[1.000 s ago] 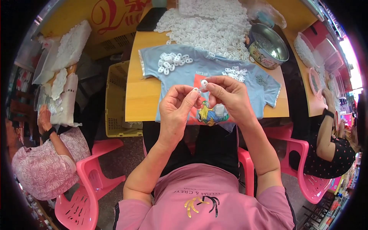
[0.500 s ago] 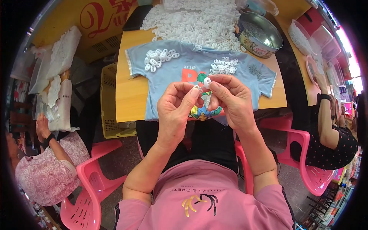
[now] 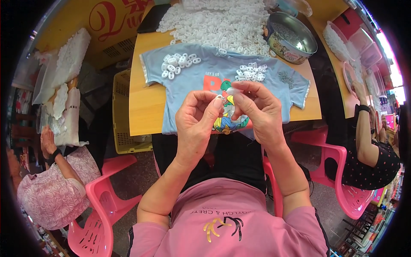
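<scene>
Over the blue T-shirt [image 3: 182, 85] on the table, my two hands are close together, each closed in a pinch. Between thumb and fingertips of my right hand [image 3: 261, 111] is a small white oval plastic piece [image 3: 232, 91], tilted and slightly blurred. My left hand [image 3: 197, 118] pinches a tiny whitish part [image 3: 220, 97], mostly covered by the thumb; its kind cannot be made out. Beyond my hands lie a loose group of white oval pieces with holes [image 3: 177, 66], a second group of white pieces [image 3: 251, 73] and a patch of tiny grey bits [image 3: 285, 78].
A big heap of white plastic pieces [image 3: 214, 28] covers the table's far side. Next to it stand a round tin [image 3: 291, 55] and a black flat object [image 3: 153, 19]. People work on both sides, by pink chairs [image 3: 109, 205]; a yellow crate [image 3: 122, 115] stands at the left.
The white oval piece in my right hand has turned, its holed face no longer showing. My left hand keeps its pinch almost in place.
</scene>
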Demonstrator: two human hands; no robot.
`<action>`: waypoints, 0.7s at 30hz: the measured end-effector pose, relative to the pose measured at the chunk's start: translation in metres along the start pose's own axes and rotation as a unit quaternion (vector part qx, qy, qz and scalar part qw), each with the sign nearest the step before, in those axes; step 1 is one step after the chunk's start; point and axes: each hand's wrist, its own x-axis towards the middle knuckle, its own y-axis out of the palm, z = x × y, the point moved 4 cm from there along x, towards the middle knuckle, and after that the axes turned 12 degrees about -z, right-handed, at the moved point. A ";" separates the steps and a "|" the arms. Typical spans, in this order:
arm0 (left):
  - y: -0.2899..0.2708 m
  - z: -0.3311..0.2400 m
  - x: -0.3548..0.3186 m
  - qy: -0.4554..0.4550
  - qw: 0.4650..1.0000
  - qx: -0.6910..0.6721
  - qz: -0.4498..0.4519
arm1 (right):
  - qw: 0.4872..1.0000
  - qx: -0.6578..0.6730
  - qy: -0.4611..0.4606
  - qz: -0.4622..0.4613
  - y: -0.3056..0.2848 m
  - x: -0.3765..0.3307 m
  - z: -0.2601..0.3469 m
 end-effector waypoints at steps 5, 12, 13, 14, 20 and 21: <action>0.002 -0.003 0.000 0.050 0.997 -0.060 0.029 | 0.999 -0.050 0.006 0.018 0.002 0.003 0.002; 0.000 0.003 -0.002 0.031 0.998 -0.048 0.005 | 0.992 -0.122 -0.018 0.014 -0.001 0.001 -0.008; 0.001 0.003 -0.002 0.014 0.998 -0.056 0.000 | 0.991 -0.126 -0.035 0.006 -0.002 0.000 -0.007; 0.001 0.004 -0.002 -0.003 0.998 -0.065 -0.004 | 0.990 -0.129 -0.052 -0.002 -0.002 -0.001 -0.006; -0.002 0.004 -0.002 0.000 1.000 -0.021 -0.004 | 0.993 -0.085 -0.075 0.019 0.000 -0.001 0.006; -0.002 0.004 -0.002 0.000 1.000 -0.021 -0.004 | 0.993 -0.085 -0.075 0.019 0.000 -0.002 0.006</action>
